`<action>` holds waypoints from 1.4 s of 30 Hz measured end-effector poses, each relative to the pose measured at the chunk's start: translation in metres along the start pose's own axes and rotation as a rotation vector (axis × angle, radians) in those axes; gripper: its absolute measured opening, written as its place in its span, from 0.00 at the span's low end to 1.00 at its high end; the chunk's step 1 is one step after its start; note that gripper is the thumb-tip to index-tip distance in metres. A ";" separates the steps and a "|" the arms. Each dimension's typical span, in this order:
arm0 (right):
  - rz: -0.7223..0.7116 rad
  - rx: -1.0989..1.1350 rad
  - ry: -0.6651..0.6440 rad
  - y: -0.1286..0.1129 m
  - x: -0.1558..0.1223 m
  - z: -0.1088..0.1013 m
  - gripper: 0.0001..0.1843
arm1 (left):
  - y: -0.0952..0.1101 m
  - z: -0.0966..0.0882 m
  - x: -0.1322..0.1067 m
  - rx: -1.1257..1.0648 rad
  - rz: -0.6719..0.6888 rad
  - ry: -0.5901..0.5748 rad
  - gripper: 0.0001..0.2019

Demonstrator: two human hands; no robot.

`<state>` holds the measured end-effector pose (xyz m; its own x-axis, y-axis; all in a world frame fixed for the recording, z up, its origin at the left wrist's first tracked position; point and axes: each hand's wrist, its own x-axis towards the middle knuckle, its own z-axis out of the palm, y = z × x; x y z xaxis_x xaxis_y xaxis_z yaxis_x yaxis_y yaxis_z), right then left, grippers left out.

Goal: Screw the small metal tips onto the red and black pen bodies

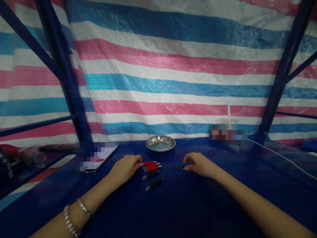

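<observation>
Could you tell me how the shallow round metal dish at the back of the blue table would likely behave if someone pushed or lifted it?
The shallow round shiny metal dish looks thin, so it is probably light and stiff. Its low, wide shape suggests that it would slide across the smooth blue table rather than tip. The polished rim may feel slippery to pinch. Neither the left hand nor the right hand touches it.

Two red pens [151, 165] lie side by side touching the left grip's [125, 169] fingertips; two black pens [152, 179] lie just beyond, slightly nearer.
</observation>
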<state>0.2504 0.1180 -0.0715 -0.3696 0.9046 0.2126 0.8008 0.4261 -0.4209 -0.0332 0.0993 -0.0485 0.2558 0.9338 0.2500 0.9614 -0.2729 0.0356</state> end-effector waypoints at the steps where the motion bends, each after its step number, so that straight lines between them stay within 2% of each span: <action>1: 0.000 0.002 -0.002 0.000 0.000 0.001 0.09 | 0.001 -0.001 0.000 -0.004 0.002 -0.005 0.11; 7: -0.025 0.015 -0.016 -0.004 0.001 0.002 0.07 | 0.009 -0.008 -0.002 -0.041 0.053 0.040 0.12; 10: -0.035 0.016 -0.014 -0.005 0.001 0.002 0.06 | 0.018 -0.016 -0.007 -0.064 0.126 0.062 0.14; 14: -0.067 0.025 -0.017 -0.006 0.001 0.003 0.11 | 0.039 -0.028 -0.021 -0.068 0.203 -0.037 0.15; 17: -0.106 0.017 -0.020 -0.007 0.000 0.003 0.07 | 0.051 -0.034 -0.032 -0.033 0.229 -0.106 0.13; 21: -0.111 0.003 -0.004 -0.010 -0.001 0.002 0.04 | 0.054 -0.035 -0.039 0.009 0.247 -0.198 0.07; 25: -0.107 0.020 0.023 -0.014 -0.003 -0.002 0.05 | 0.051 -0.031 -0.040 0.010 0.279 -0.166 0.05; 30: -0.095 0.226 0.170 -0.015 -0.002 -0.007 0.04 | 0.054 -0.028 -0.038 -0.029 0.319 -0.139 0.06; 33: -0.109 0.328 0.207 -0.015 0.000 -0.006 0.04 | 0.058 -0.027 -0.037 -0.059 0.341 -0.105 0.08; 39: -0.159 0.698 0.089 -0.023 -0.001 -0.005 0.06 | 0.064 -0.020 -0.036 -0.090 0.333 -0.042 0.10; 42: -0.150 0.713 0.044 -0.028 -0.002 -0.006 0.10 | 0.065 -0.017 -0.036 -0.098 0.340 -0.022 0.09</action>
<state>0.2315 0.1036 -0.0547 -0.4203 0.8405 0.3420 0.2361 0.4652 -0.8531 0.0186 0.0441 -0.0388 0.5624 0.7905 0.2424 0.8071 -0.5886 0.0468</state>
